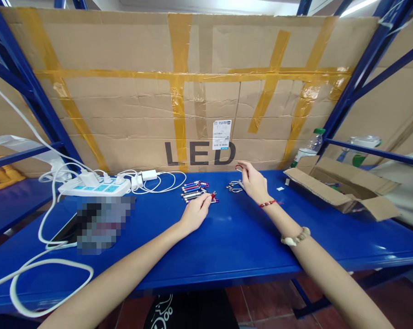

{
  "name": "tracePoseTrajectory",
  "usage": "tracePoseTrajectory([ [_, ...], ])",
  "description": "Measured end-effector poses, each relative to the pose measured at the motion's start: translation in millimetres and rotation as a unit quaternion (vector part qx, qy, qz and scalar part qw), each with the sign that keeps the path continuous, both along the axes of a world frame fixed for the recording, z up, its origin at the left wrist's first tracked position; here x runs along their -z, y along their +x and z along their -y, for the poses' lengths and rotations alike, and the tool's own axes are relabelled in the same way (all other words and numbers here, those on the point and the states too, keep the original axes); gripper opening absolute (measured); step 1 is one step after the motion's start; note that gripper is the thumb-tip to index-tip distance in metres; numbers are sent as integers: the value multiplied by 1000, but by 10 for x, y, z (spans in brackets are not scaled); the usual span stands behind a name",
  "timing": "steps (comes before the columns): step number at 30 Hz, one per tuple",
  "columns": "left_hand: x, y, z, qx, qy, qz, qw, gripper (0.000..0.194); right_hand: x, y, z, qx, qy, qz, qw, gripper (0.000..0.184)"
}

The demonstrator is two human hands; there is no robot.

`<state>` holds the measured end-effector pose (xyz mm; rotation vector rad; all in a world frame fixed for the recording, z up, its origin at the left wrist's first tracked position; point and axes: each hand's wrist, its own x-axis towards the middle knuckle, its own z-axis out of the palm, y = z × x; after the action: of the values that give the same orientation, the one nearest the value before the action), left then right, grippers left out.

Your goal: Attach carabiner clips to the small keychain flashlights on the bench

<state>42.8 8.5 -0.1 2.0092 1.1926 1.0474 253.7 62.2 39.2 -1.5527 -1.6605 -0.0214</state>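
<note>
My left hand [195, 213] is closed, its fingertips pinching a small red metal tube [214, 194] with a silvery end. Beside and behind that hand lies a pile of similar slim metal tubes [192, 195] in silver, red, blue and purple, some partly covered by my fingers. My right hand [255, 183] is raised a little above the table, thumb and fingers together on a small red hook-shaped clip [239, 166]. Just left of it, several silvery clips with loops [234, 186] lie on the blue tabletop [227, 237].
On the left, a white power strip [97, 185] trails looping cables [52, 265] beside a dark flat device [71, 224], partly blurred. To the right stand an open cardboard box [336, 196] and a green-capped bottle [309, 147]. A taped cardboard sheet [131, 109] closes the back.
</note>
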Motion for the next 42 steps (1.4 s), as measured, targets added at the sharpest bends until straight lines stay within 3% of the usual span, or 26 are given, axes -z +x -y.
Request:
tracePoseTrajectory([
  [4,-10,-4,1,0,0,-4,1000,32,46,95,-75,61,-143,81,984,38],
  [13,-21,7,11,-8,-7,6,1000,30,99,350,-207,151,-183,80,968,39],
  [20,-8,5,2,1,-4,9,1000,31,146,386,-255,136,-195,78,968,42],
  [30,7,3,3,5,-3,6,1000,31,61,108,-110,14,-158,113,981,24],
  [42,33,1,-12,-9,-22,21,1000,28,110,97,-113,63,-230,145,960,23],
])
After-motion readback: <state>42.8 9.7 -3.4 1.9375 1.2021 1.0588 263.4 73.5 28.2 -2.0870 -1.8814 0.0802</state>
